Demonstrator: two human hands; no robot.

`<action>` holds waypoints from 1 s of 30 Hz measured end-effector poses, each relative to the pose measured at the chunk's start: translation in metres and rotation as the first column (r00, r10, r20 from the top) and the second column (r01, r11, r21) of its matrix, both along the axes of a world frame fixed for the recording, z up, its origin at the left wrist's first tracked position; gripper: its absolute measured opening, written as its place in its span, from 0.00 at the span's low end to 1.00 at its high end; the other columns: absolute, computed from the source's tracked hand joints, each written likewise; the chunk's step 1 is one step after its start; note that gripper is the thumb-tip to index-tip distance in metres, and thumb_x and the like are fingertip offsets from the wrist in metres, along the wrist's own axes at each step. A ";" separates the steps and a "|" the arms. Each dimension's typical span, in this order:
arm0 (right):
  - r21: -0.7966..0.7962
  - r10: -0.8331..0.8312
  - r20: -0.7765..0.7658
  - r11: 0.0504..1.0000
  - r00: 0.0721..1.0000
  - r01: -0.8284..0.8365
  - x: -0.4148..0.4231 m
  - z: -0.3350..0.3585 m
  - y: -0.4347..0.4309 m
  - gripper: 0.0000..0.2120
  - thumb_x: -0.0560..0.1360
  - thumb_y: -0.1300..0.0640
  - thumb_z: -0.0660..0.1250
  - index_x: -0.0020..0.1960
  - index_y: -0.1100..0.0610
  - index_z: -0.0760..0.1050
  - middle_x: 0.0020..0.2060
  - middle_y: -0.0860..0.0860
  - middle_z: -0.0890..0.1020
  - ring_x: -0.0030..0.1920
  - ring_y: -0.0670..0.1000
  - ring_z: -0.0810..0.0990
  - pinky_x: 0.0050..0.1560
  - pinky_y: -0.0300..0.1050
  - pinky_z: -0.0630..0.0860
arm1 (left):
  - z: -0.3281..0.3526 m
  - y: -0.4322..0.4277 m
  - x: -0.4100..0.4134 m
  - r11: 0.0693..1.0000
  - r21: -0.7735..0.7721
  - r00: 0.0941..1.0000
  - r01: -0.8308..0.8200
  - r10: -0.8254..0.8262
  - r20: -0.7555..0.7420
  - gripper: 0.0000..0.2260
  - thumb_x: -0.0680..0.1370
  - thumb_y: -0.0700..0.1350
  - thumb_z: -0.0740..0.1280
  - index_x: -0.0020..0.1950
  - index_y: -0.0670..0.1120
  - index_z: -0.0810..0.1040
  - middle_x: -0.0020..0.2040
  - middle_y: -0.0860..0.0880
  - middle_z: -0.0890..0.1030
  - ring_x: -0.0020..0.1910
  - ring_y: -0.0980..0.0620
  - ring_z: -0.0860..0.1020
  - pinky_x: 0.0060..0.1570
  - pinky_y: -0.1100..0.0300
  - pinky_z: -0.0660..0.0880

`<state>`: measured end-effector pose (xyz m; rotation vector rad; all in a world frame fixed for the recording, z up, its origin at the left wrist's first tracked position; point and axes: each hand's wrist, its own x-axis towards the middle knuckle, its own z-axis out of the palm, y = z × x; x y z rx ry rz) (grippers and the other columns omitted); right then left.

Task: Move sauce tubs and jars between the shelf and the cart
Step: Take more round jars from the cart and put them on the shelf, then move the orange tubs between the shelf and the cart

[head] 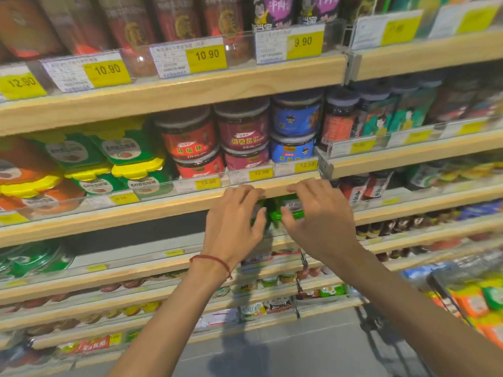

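Wooden shelf [163,209]; green, pale-labelled tub [275,213]

Bright, even shop light (edges bowed, motion-blurred), glare on price strips [187,183]

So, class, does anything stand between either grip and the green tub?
Nothing visible does. The left grip and the right grip both hold the green tub, one on each side, just under the wooden shelf edge.
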<state>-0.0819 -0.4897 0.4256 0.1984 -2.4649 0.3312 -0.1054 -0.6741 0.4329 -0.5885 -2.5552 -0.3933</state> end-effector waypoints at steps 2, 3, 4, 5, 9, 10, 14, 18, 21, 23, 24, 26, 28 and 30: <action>0.036 -0.093 0.090 0.995 0.992 0.090 0.015 -0.009 0.011 0.18 0.76 0.47 0.65 0.58 0.58 0.81 0.51 0.53 0.82 0.52 0.57 0.79 0.51 0.52 0.75 | -0.007 0.010 0.000 0.992 -0.105 0.996 0.076 -0.070 0.055 0.16 0.78 0.54 0.65 0.61 0.48 0.79 0.54 0.50 0.79 0.52 0.46 0.77 0.46 0.52 0.75; 0.040 -0.139 0.134 0.990 0.981 0.135 0.025 -0.014 0.016 0.18 0.76 0.47 0.64 0.58 0.58 0.81 0.51 0.53 0.82 0.52 0.58 0.78 0.51 0.53 0.74 | -0.011 0.014 0.000 0.980 -0.163 0.990 0.117 -0.102 0.097 0.18 0.78 0.56 0.64 0.62 0.47 0.78 0.54 0.49 0.79 0.53 0.46 0.76 0.46 0.51 0.75; 0.036 -0.185 0.174 0.983 0.967 0.181 0.035 -0.019 0.021 0.18 0.76 0.47 0.64 0.58 0.58 0.81 0.50 0.54 0.81 0.52 0.58 0.78 0.51 0.53 0.73 | -0.015 0.018 0.001 0.963 -0.220 0.982 0.156 -0.128 0.135 0.20 0.78 0.58 0.63 0.64 0.47 0.77 0.54 0.49 0.79 0.52 0.45 0.76 0.46 0.50 0.75; 0.032 -0.231 0.212 0.973 0.950 0.230 0.046 -0.023 0.025 0.18 0.76 0.47 0.64 0.57 0.57 0.81 0.50 0.54 0.81 0.51 0.58 0.78 0.50 0.53 0.73 | -0.018 0.023 0.003 0.943 -0.274 0.976 0.190 -0.152 0.153 0.21 0.79 0.59 0.63 0.65 0.47 0.77 0.54 0.49 0.78 0.52 0.45 0.77 0.44 0.50 0.74; 0.039 -0.385 0.385 0.915 0.839 0.402 0.099 -0.040 0.042 0.21 0.76 0.44 0.61 0.60 0.56 0.80 0.53 0.53 0.81 0.54 0.58 0.77 0.53 0.54 0.74 | -0.035 0.050 0.019 0.889 -0.310 0.936 0.336 -0.279 0.213 0.19 0.80 0.57 0.64 0.63 0.46 0.78 0.54 0.47 0.79 0.49 0.44 0.77 0.40 0.53 0.68; 0.036 -0.414 0.408 0.898 0.814 0.439 0.113 -0.044 0.046 0.22 0.76 0.44 0.60 0.61 0.56 0.80 0.54 0.53 0.81 0.56 0.58 0.77 0.54 0.54 0.74 | -0.040 0.058 0.024 0.882 -0.293 0.922 0.370 -0.309 0.232 0.18 0.80 0.57 0.64 0.62 0.46 0.78 0.54 0.47 0.79 0.50 0.44 0.77 0.41 0.53 0.68; 0.051 -0.534 0.425 0.820 0.731 0.570 0.167 -0.059 0.070 0.22 0.75 0.44 0.61 0.59 0.57 0.81 0.52 0.54 0.82 0.55 0.59 0.78 0.54 0.55 0.74 | -0.057 0.096 0.049 0.845 -0.271 0.875 0.461 -0.383 0.295 0.21 0.80 0.60 0.61 0.66 0.48 0.76 0.58 0.49 0.78 0.56 0.46 0.77 0.51 0.51 0.75; 0.088 -0.613 0.448 0.755 0.651 0.650 0.212 -0.078 0.103 0.23 0.75 0.43 0.57 0.57 0.57 0.81 0.50 0.54 0.81 0.52 0.60 0.78 0.51 0.53 0.72 | -0.070 0.138 0.076 0.794 -0.264 0.826 0.548 -0.462 0.324 0.21 0.81 0.61 0.59 0.65 0.49 0.76 0.59 0.48 0.79 0.57 0.45 0.77 0.51 0.50 0.76; 0.097 -0.656 0.467 0.705 0.593 0.703 0.242 -0.088 0.133 0.23 0.76 0.42 0.56 0.58 0.56 0.81 0.51 0.53 0.81 0.54 0.59 0.77 0.53 0.54 0.71 | -0.081 0.179 0.094 0.762 -0.293 0.809 0.578 -0.486 0.330 0.21 0.81 0.61 0.58 0.65 0.50 0.76 0.56 0.49 0.79 0.55 0.46 0.78 0.50 0.50 0.75; 0.094 -0.673 0.472 0.681 0.570 0.726 0.260 -0.093 0.158 0.22 0.77 0.42 0.58 0.59 0.55 0.80 0.52 0.52 0.81 0.56 0.58 0.77 0.57 0.55 0.71 | -0.087 0.209 0.108 0.747 -0.300 0.800 0.594 -0.508 0.320 0.20 0.81 0.62 0.58 0.64 0.50 0.76 0.54 0.50 0.79 0.53 0.47 0.78 0.48 0.51 0.75; 0.093 -0.680 0.476 0.670 0.558 0.737 0.268 -0.095 0.173 0.21 0.77 0.42 0.59 0.58 0.55 0.80 0.53 0.52 0.81 0.56 0.57 0.76 0.59 0.55 0.70 | -0.090 0.226 0.115 0.735 -0.303 0.792 0.606 -0.522 0.318 0.20 0.81 0.62 0.58 0.64 0.50 0.77 0.54 0.50 0.78 0.53 0.47 0.78 0.48 0.51 0.75; 0.099 -0.692 0.494 0.646 0.526 0.757 0.282 -0.100 0.207 0.21 0.78 0.42 0.58 0.59 0.55 0.79 0.54 0.52 0.81 0.57 0.57 0.76 0.59 0.54 0.69 | -0.095 0.263 0.128 0.719 -0.294 0.772 0.630 -0.538 0.339 0.20 0.81 0.62 0.58 0.64 0.50 0.76 0.56 0.50 0.78 0.54 0.48 0.78 0.49 0.51 0.74; 0.084 -0.692 0.512 0.631 0.510 0.772 0.295 -0.103 0.247 0.23 0.77 0.42 0.56 0.60 0.55 0.80 0.54 0.53 0.81 0.57 0.57 0.77 0.59 0.55 0.71 | -0.098 0.304 0.142 0.718 -0.282 0.762 0.636 -0.528 0.375 0.21 0.82 0.62 0.57 0.66 0.50 0.75 0.59 0.50 0.78 0.57 0.47 0.77 0.52 0.50 0.74; 0.053 -0.682 0.530 0.621 0.505 0.782 0.309 -0.106 0.287 0.24 0.77 0.41 0.56 0.62 0.55 0.79 0.54 0.53 0.81 0.57 0.58 0.77 0.59 0.55 0.72 | -0.103 0.347 0.157 0.714 -0.294 0.762 0.635 -0.518 0.389 0.22 0.82 0.62 0.57 0.66 0.50 0.75 0.60 0.49 0.78 0.59 0.46 0.77 0.54 0.48 0.76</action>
